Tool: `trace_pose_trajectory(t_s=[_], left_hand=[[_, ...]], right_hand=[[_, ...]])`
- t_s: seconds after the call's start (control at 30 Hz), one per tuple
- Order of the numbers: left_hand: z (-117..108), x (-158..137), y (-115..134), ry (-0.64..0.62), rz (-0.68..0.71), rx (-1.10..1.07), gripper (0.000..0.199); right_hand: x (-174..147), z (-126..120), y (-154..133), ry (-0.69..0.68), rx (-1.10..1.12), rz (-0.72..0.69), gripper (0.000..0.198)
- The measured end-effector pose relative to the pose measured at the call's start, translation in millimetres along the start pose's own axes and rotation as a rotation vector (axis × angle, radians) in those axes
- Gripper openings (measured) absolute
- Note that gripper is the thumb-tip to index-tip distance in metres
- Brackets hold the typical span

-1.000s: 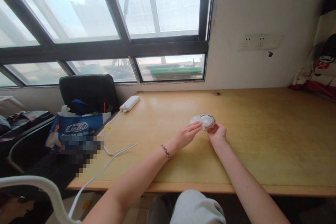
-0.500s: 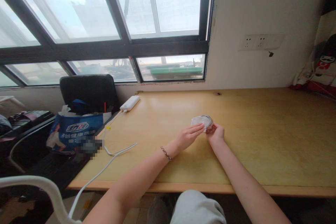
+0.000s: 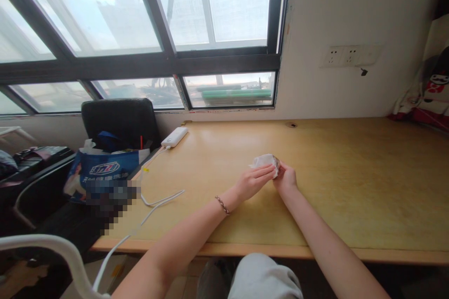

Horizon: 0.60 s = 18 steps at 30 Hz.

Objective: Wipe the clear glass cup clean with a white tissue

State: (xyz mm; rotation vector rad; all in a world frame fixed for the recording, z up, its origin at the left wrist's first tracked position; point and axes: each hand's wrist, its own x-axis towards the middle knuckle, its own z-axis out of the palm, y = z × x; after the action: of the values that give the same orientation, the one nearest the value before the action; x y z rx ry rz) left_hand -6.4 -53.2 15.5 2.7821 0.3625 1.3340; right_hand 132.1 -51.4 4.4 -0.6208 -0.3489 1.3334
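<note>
Both hands meet above the middle of the table. My left hand (image 3: 255,181), below a braided bracelet, presses a crumpled white tissue (image 3: 262,160) with its fingers held together. My right hand (image 3: 286,179) is closed around a small brownish object (image 3: 277,163) that the tissue partly wraps. Most of that object is hidden by the tissue and fingers, so its kind cannot be made out.
The yellowish wooden table (image 3: 351,187) has a white power bank (image 3: 175,137) at its left edge, with a white cable (image 3: 163,201) trailing from it. A blue shopping bag (image 3: 105,168) sits on a black chair (image 3: 119,119) at left.
The tissue has shifted over the object and now covers more of it; the rounded rim seen before is mostly hidden. My right hand has turned slightly and moved a little left.
</note>
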Motion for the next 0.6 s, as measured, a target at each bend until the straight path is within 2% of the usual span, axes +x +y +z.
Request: trace_pose_trajectory(t_s=[0.13, 0.3, 0.4, 0.53, 0.6], left_hand=[[0, 5, 6, 0.011, 0.026, 0.007, 0.03], [-6, 11, 7, 0.055, -0.054, 0.041, 0.024], [-11, 11, -1, 0.117, -0.152, 0.03, 0.025], [-13, 6, -14, 0.197, -0.388, -0.004, 0.025], [-12, 4, -15, 0.208, -0.447, -0.003, 0.025]], right_hand=[[-5, 7, 4, -0.062, 0.033, 0.091, 0.012], [-12, 14, 0, -0.077, -0.014, 0.125, 0.013], [-16, 16, -1, -0.066, -0.028, 0.13, 0.015], [-15, 16, -2, -0.059, -0.045, 0.129, 0.015], [-14, 15, -3, -0.043, -0.052, 0.108, 0.014]])
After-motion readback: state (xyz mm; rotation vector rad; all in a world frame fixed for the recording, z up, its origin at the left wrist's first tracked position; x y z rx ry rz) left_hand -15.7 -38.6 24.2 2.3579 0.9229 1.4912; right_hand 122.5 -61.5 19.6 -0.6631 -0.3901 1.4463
